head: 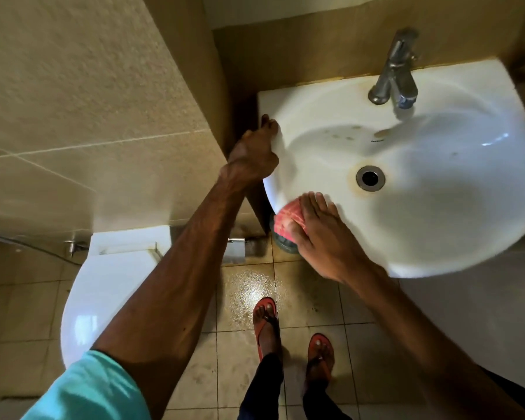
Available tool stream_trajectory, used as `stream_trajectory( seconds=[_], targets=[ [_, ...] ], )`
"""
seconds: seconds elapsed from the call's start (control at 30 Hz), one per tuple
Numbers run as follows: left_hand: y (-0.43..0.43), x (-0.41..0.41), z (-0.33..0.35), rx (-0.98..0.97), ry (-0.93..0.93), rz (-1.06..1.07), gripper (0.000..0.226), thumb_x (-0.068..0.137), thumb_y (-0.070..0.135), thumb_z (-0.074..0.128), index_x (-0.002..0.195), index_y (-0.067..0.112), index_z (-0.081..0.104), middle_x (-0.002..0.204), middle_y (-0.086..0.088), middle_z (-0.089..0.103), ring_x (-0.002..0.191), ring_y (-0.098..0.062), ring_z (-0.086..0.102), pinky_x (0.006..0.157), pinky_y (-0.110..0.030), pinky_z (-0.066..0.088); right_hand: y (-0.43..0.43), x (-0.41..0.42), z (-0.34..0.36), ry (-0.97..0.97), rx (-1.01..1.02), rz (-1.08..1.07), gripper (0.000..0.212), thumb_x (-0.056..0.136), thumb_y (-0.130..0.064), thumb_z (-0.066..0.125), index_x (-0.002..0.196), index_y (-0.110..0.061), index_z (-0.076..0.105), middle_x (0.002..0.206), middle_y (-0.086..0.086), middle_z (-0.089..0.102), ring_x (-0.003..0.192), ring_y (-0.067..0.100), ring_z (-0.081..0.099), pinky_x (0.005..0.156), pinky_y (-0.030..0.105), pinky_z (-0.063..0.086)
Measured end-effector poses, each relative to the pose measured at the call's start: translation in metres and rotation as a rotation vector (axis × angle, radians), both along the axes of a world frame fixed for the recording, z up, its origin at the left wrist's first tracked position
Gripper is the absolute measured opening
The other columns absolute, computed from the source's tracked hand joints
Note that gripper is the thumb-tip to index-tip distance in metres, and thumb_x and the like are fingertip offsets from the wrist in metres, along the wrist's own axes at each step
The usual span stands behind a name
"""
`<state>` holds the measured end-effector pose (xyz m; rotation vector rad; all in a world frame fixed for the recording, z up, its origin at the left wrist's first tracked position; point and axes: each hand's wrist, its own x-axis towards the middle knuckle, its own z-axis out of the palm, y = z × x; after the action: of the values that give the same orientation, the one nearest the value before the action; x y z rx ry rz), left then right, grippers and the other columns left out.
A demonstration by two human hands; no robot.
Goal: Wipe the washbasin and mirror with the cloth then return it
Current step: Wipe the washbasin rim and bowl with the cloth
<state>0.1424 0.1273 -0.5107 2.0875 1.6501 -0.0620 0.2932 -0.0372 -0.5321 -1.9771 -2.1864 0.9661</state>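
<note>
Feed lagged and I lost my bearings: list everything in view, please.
washbasin: one, white, right side, against the wall
tap: one, chrome, basin's back edge
drain: one, metal, middle of the bowl
cloth: one, red checked, basin's near-left rim
toilet: one, white, left
floor tiles: many, beige, glossy, below the basin
flip-flops: two, red, on the feet
sleeve: one, turquoise, left arm
left hand: grips the basin's left rim
right hand: presses on the cloth
</note>
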Motion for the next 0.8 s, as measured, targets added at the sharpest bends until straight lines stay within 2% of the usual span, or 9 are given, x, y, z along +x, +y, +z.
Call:
stream_trajectory(
  seconds=[0.13, 0.23, 0.3, 0.4, 0.47, 0.53, 0.6, 0.7, 0.8],
  targets=[
    [-0.001, 0.004, -0.003, 0.054, 0.028, 0.0, 0.079, 0.083, 0.002, 0.05, 0.156, 0.017, 0.022, 0.166, -0.003, 0.02, 0.13, -0.039, 0.05, 0.101, -0.04, 0.05, -0.003, 0.0, 0.005, 0.03, -0.124, -0.067, 0.066, 0.111, -0.044, 0.028, 0.165, -0.011, 0.009, 0.174, 0.009, 0.007, 0.161, 0.026, 0.007, 0.128, 0.056, 0.02],
    [0.001, 0.007, -0.008, 0.079, 0.05, -0.007, 0.081, 0.084, 0.001, 0.052, 0.157, 0.016, 0.02, 0.157, -0.009, 0.037, 0.119, -0.04, 0.057, 0.09, -0.04, 0.053, 0.039, -0.012, -0.013, 0.256, -0.189, -0.158, 0.06, 0.112, -0.044, 0.024, 0.162, -0.012, 0.017, 0.174, 0.01, 0.004, 0.161, 0.024, -0.001, 0.13, 0.05, 0.009],
    [0.002, 0.006, -0.01, 0.088, 0.056, -0.022, 0.081, 0.087, 0.015, 0.061, 0.157, 0.016, 0.019, 0.153, -0.012, 0.042, 0.117, -0.04, 0.059, 0.087, -0.041, 0.054, 0.069, -0.025, -0.027, 0.325, -0.147, -0.187, 0.065, 0.109, -0.053, 0.019, 0.162, -0.014, 0.02, 0.174, 0.012, -0.002, 0.161, 0.028, -0.009, 0.129, 0.057, 0.003],
    [0.005, 0.004, -0.011, 0.148, 0.069, -0.021, 0.072, 0.095, 0.035, 0.057, 0.156, 0.018, 0.022, 0.142, -0.015, 0.054, 0.118, -0.039, 0.06, 0.089, -0.043, 0.054, 0.1, -0.037, -0.037, 0.386, -0.127, -0.38, 0.074, 0.106, -0.061, 0.019, 0.165, -0.023, -0.005, 0.173, 0.003, -0.016, 0.16, 0.023, -0.016, 0.129, 0.051, -0.005],
    [0.005, 0.006, -0.008, 0.198, 0.11, -0.02, 0.065, 0.098, 0.034, 0.052, 0.155, 0.018, 0.024, 0.137, -0.016, 0.057, 0.117, -0.038, 0.06, 0.089, -0.043, 0.053, 0.109, -0.04, -0.039, 0.309, -0.067, -0.405, 0.076, 0.111, -0.048, 0.024, 0.161, -0.008, -0.017, 0.169, 0.018, -0.024, 0.158, 0.033, -0.022, 0.129, 0.054, -0.006],
    [0.002, 0.011, -0.004, 0.214, 0.163, -0.014, 0.065, 0.099, 0.032, 0.052, 0.155, 0.016, 0.024, 0.132, -0.017, 0.059, 0.116, -0.037, 0.06, 0.087, -0.042, 0.053, 0.111, -0.036, -0.046, 0.314, -0.05, -0.433, 0.073, 0.113, -0.038, 0.023, 0.158, 0.002, -0.018, 0.166, 0.026, -0.025, 0.157, 0.037, -0.023, 0.128, 0.056, -0.005],
    [0.0, 0.016, -0.001, 0.218, 0.209, -0.008, 0.068, 0.097, 0.027, 0.056, 0.155, 0.012, 0.024, 0.128, -0.018, 0.06, 0.114, -0.036, 0.061, 0.086, -0.042, 0.054, 0.108, -0.034, -0.046, 0.31, -0.024, -0.501, 0.068, 0.112, -0.039, 0.022, 0.162, -0.003, -0.007, 0.17, 0.02, -0.018, 0.159, 0.034, -0.015, 0.128, 0.057, -0.003],
    [0.002, 0.019, 0.003, 0.195, 0.263, -0.028, 0.072, 0.092, 0.02, 0.061, 0.154, 0.007, 0.024, 0.13, -0.019, 0.058, 0.119, -0.036, 0.057, 0.089, -0.042, 0.053, 0.097, -0.037, -0.042, 0.219, 0.056, -0.602, 0.06, 0.112, -0.04, 0.028, 0.16, -0.006, 0.025, 0.172, 0.019, 0.007, 0.159, 0.039, 0.009, 0.126, 0.058, 0.013],
    [0.004, 0.019, 0.002, 0.177, 0.264, -0.043, 0.078, 0.088, 0.016, 0.065, 0.153, 0.007, 0.025, 0.134, -0.018, 0.057, 0.121, -0.037, 0.056, 0.089, -0.042, 0.053, 0.079, -0.04, -0.039, 0.154, 0.06, -0.527, 0.064, 0.107, -0.043, 0.019, 0.157, -0.005, 0.033, 0.166, 0.022, 0.027, 0.152, 0.041, 0.028, 0.123, 0.05, 0.019]
  ],
)
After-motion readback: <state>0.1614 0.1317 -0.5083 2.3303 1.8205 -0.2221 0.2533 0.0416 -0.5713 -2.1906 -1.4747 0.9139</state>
